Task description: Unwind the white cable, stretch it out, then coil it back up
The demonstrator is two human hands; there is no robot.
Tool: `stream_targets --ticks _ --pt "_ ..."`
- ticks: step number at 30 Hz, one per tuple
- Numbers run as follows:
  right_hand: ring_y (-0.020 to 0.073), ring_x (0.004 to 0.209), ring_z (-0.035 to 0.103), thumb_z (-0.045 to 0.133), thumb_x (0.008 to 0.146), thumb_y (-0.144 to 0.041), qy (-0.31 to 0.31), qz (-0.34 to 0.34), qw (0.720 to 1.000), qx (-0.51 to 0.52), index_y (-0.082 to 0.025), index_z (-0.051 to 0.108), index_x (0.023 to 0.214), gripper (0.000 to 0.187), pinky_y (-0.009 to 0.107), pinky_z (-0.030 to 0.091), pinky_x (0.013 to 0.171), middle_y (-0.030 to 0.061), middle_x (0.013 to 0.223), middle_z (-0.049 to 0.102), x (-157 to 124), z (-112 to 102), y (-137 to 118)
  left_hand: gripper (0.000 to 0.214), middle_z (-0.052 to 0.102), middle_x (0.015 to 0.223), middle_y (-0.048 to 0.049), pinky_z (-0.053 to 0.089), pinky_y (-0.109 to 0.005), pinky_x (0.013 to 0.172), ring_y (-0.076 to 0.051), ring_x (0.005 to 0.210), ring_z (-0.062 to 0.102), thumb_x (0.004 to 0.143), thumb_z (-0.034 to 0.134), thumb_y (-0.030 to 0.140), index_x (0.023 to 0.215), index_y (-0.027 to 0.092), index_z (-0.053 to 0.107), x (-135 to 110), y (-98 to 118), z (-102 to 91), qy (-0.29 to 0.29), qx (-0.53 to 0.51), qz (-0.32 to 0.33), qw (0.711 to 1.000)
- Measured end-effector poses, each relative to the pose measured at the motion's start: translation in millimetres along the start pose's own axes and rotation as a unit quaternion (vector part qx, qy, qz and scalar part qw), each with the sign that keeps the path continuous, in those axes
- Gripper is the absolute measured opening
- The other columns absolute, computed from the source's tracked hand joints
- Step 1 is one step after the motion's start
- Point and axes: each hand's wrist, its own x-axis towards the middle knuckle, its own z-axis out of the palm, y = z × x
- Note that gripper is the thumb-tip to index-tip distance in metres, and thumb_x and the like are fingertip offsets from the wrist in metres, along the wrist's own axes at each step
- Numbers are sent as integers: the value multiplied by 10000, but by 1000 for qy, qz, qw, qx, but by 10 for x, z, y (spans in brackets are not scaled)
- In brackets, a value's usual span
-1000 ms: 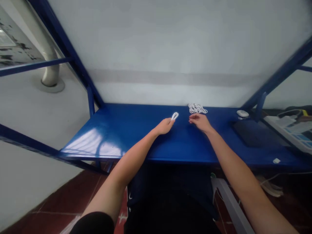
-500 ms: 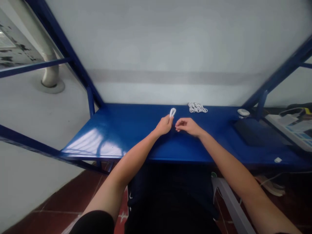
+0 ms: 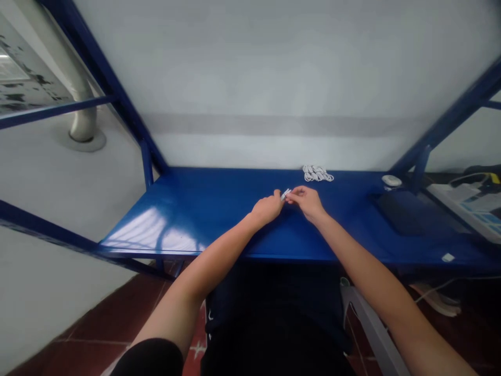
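Observation:
My left hand point(image 3: 270, 207) is closed around a small coiled white cable point(image 3: 285, 194), holding it above the middle of the blue table point(image 3: 211, 198). From the right, my right hand point(image 3: 306, 200) meets it, thumb and fingers pinched at the coil's upper end. The exact spot the right fingertips grip is partly covered by the fingers. Behind my right hand, several more coiled white cables point(image 3: 318, 173) lie in a group by the table's back edge.
A round white object point(image 3: 391, 181) and a dark flat item point(image 3: 397, 213) lie at the table's right. Nearer the front right is a small white piece point(image 3: 448, 257). Blue frame posts point(image 3: 146, 164) rise at the table's sides, with a pale wall point(image 3: 250, 94) behind.
My right hand has moved up to the coiled cable and now pinches it. My left hand has turned, tipping the coil from upright toward the right.

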Motion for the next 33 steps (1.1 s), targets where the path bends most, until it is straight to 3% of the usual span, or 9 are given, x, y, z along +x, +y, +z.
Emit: stream_targets --ticks 4,9,17,20,23,27,33 --pt "182 560 662 914 437 -361 18 15 1000 -15 -214 533 629 452 329 581 597 4 567 657 13 -22 31 530 696 968 -198 511 -386 780 -311 920 709 1014 260 432 1401 71 255 -4 15 11 12 27 8 1000" --pt "185 544 659 921 409 -403 -5 19 999 -40 -226 486 590 503 328 581 577 2 560 651 11 -24 50 373 682 1020 -206 509 -411 807 -315 951 694 1009 268 323 1175 94 511 -16 15 -8 -17 56 39 998" --pt "160 531 624 810 609 -492 -56 -94 982 -154 -215 537 665 392 305 543 539 13 613 653 -47 -9 -2 436 703 884 -114 476 -293 778 -211 848 654 991 295 329 883 135 671 63 -127 -117 -44 -147 74 985" --pt "158 539 611 760 675 -463 -61 -119 974 -185 -218 558 699 319 306 531 538 9 646 644 -59 -29 -7 461 648 729 -48 459 -245 655 -143 671 593 982 331 395 812 130 668 83 -157 -130 -58 -275 55 958" --pt "170 573 615 698 745 -425 -83 -149 961 -217 -221 624 773 218 320 530 568 21 703 665 -71 -45 -2 482 488 564 12 344 -210 444 -82 456 420 965 364 501 849 126 643 59 -152 -156 -119 -404 -19 907" --pt "192 681 637 624 814 -375 -104 -207 933 -275 -230 690 887 174 337 531 667 49 826 703 -90 -51 -8 485 329 522 56 191 -184 366 -45 379 261 980 324 521 827 142 584 29 -134 -184 -162 -500 -78 847" --pt "191 730 609 532 868 -247 -110 -315 871 -359 -223 637 868 108 335 505 723 52 836 669 -104 -74 10 485 289 514 65 148 -176 356 -35 368 224 994 294 510 760 156 530 48 -124 -153 -149 -542 -99 821"
